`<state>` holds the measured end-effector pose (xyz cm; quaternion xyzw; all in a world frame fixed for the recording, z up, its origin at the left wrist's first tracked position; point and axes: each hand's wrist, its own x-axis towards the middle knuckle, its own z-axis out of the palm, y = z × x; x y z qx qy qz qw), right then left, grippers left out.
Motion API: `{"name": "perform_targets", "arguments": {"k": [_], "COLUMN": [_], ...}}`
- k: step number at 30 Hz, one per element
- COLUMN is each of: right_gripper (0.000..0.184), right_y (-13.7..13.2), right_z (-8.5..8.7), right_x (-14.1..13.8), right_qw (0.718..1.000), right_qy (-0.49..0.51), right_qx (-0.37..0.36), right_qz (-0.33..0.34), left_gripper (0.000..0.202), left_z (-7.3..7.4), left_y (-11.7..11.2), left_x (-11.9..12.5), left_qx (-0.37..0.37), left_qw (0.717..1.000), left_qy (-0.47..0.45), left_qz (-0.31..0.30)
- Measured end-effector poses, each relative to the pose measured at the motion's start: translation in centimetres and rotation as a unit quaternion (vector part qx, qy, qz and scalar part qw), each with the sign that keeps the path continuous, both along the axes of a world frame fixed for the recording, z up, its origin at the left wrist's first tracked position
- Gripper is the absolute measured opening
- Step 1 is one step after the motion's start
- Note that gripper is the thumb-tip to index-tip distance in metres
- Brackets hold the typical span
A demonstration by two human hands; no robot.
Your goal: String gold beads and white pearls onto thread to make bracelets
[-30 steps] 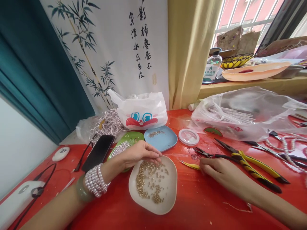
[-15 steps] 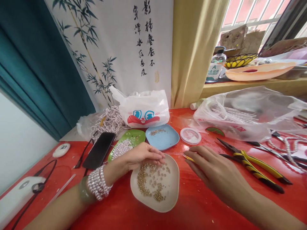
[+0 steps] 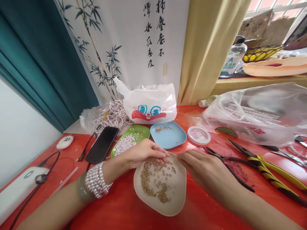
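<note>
My left hand hangs over the far left part of a beige plate, its fingers bent inward and held together. Whatever they pinch is too small or hidden. Gold beads lie scattered in that plate, with clear ones among them. At the plate's upper right rim is my right hand, back upward, fingers closed together. Its fingertips point toward the left ones, with a small gap between; anything in them is hidden. A bracelet of pearly beads and a green bangle circle my left wrist.
Behind the hands are a green plate of pearly beads, a blue plate with small metal pieces and a round clear box. Small pliers and yellow-black pliers lie right. A phone lies left.
My right hand has come left, from beside the plate to its rim, closer to my left hand. A yellow sliver at its fingertips no longer shows. The small pliers are now more visible.
</note>
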<state>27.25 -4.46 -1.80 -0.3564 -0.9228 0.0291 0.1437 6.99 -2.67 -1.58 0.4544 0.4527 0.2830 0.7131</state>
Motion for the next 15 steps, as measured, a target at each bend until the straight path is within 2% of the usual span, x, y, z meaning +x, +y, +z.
{"name": "perform_targets", "arguments": {"k": [4,9,15], "right_gripper": [0.023,0.024,0.027], "right_y": [0.37,0.41,0.34], "right_z": [-0.03,-0.53,-0.15], "right_x": [0.22,0.09,-0.54], "right_qw": [0.999,1.000,0.997], "right_qy": [0.000,0.019,0.030], "right_qx": [0.008,0.011,0.072], "right_qz": [-0.032,-0.004,0.003], "left_gripper": [0.009,0.013,0.012], "left_z": [-0.23,-0.64,-0.30], "left_y": [0.28,0.68,0.81], "left_x": [-0.29,-0.62,-0.47], "left_qx": [-0.014,-0.029,-0.056], "left_qw": [0.999,0.995,0.992], "left_qy": [-0.020,-0.066,-0.066], "left_qz": [0.039,0.073,0.095]}}
